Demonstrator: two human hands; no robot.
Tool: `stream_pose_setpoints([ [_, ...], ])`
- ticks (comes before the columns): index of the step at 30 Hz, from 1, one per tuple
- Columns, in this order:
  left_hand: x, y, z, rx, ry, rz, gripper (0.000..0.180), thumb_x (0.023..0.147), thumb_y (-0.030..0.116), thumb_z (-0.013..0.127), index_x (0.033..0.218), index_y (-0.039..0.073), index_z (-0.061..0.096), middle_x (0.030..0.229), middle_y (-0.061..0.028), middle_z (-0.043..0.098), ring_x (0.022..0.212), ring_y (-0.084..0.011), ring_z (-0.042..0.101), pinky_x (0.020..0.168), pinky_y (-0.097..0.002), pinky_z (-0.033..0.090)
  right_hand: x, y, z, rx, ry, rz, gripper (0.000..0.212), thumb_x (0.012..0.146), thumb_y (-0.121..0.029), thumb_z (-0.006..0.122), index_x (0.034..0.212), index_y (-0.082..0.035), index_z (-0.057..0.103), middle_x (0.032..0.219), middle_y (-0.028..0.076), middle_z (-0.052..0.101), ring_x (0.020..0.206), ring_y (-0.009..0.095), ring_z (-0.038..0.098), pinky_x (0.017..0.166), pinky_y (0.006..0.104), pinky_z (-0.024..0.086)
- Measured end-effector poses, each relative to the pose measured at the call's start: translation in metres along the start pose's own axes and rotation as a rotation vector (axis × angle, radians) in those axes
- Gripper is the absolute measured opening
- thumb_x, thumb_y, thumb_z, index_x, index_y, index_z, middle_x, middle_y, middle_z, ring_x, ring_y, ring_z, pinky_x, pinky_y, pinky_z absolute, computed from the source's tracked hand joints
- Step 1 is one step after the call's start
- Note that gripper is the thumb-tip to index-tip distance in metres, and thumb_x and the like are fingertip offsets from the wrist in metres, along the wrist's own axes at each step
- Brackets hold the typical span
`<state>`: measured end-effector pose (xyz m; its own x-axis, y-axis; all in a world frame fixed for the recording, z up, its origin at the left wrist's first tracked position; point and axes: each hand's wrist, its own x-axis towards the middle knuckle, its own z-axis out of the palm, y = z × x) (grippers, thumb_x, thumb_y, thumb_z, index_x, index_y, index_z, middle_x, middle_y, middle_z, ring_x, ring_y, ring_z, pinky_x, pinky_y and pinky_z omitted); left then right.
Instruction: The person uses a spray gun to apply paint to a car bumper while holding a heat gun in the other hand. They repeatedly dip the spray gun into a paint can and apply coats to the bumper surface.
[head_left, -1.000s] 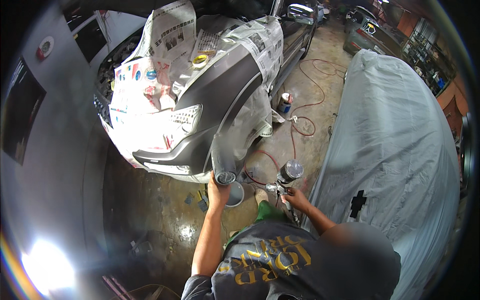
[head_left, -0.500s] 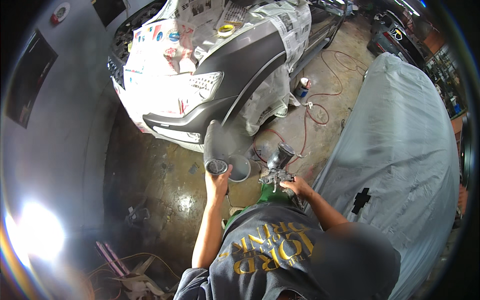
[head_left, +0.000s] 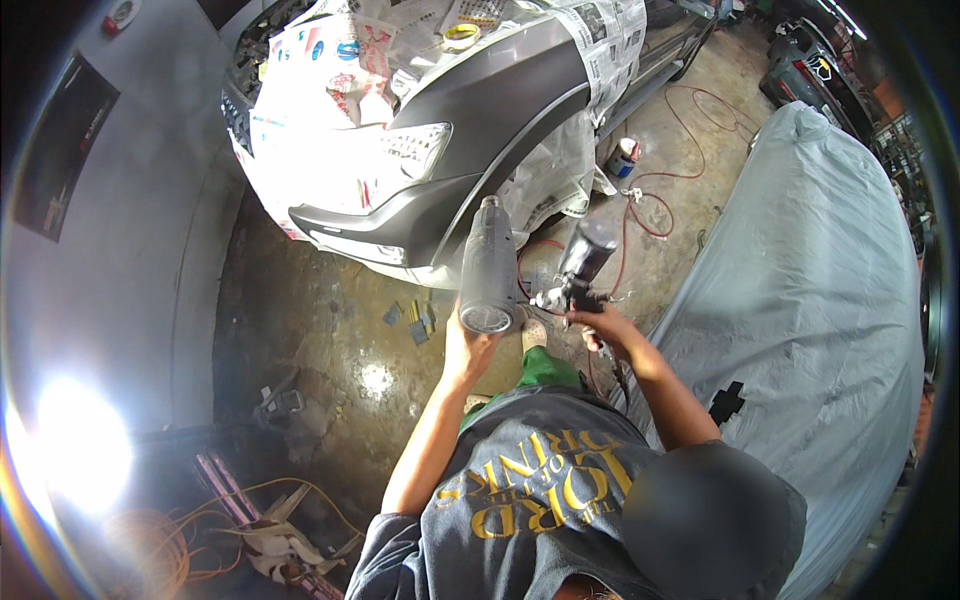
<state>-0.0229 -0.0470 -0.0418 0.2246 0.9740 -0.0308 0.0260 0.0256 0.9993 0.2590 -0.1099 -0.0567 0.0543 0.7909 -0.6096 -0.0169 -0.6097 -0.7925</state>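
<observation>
My left hand (head_left: 470, 348) is closed round the handle of a dusty grey heat gun (head_left: 488, 262), the handle itself mostly hidden. Its narrow nozzle points away from me, at the lower front corner of a car's dark grey fender (head_left: 510, 120). Close by on the right, my right hand (head_left: 606, 328) grips a spray gun (head_left: 580, 290) with a dark cup (head_left: 590, 248) on top. The spray gun's nozzle faces left, toward the heat gun. Newspaper and printed plastic sheets (head_left: 315, 110) mask the car around the fender and headlight.
A roll of yellow tape (head_left: 461, 37) lies on the car's masking. Red hose (head_left: 690, 175) loops across the floor near a paint can (head_left: 624, 158). A silver-covered vehicle (head_left: 800, 300) stands right; a bright lamp (head_left: 75, 445) glows left, near coiled orange cord (head_left: 150, 555).
Both hands have moved forward, the left also rightward, bringing the heat gun nearer the spray gun. The spray gun has turned. A bucket seen earlier between the hands no longer shows.
</observation>
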Motion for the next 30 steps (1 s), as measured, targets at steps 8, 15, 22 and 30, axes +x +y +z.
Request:
stream_pose_setpoints([
  [8, 0.048, -0.025, 0.070, 0.091, 0.037, 0.129, 0.044, 0.088, 0.016, 0.075, 0.127, 0.002, 0.058, 0.115, -0.0151, 0.069, 0.105, -0.0267, 0.067, 0.092, -0.0383, 0.053, 0.040, -0.115, -0.036, 0.012, 0.163, -0.243, 0.034, 0.101, -0.035, 0.063, 0.111, -0.004, 0.073, 0.079, 0.002, 0.067, 0.052, 0.009, 0.055, 0.045, 0.0271, 0.050],
  [15, 0.085, -0.017, 0.130, 0.295, 0.045, -0.012, 0.029, 0.096, 0.020, 0.068, 0.121, 0.007, 0.065, 0.117, -0.0124, 0.066, 0.106, -0.0279, 0.062, 0.092, -0.0420, 0.049, 0.085, -0.186, -0.059, -0.014, 0.247, -0.420, 0.027, 0.103, -0.029, 0.062, 0.110, -0.003, 0.066, 0.089, 0.005, 0.071, 0.048, 0.007, 0.050, 0.042, 0.0249, 0.040],
  [22, 0.131, -0.025, 0.182, -0.005, 0.087, -0.259, 0.026, 0.094, 0.010, 0.072, 0.117, 0.003, 0.062, 0.103, -0.0065, 0.066, 0.093, -0.0181, 0.062, 0.080, -0.0330, 0.053, 0.129, -0.189, -0.064, 0.094, 0.291, -0.457, 0.032, 0.104, -0.035, 0.059, 0.111, -0.004, 0.064, 0.087, 0.005, 0.069, 0.048, 0.007, 0.050, 0.043, 0.0238, 0.038],
  [30, 0.148, -0.037, 0.197, -0.023, 0.071, -0.263, 0.027, 0.092, 0.009, 0.073, 0.117, 0.003, 0.063, 0.106, -0.0070, 0.066, 0.095, -0.0186, 0.062, 0.080, -0.0330, 0.053, 0.140, -0.194, -0.069, 0.295, 0.197, -0.123, 0.038, 0.100, -0.041, 0.065, 0.101, -0.004, 0.071, 0.072, -0.001, 0.063, 0.051, 0.007, 0.054, 0.046, 0.0255, 0.041],
])
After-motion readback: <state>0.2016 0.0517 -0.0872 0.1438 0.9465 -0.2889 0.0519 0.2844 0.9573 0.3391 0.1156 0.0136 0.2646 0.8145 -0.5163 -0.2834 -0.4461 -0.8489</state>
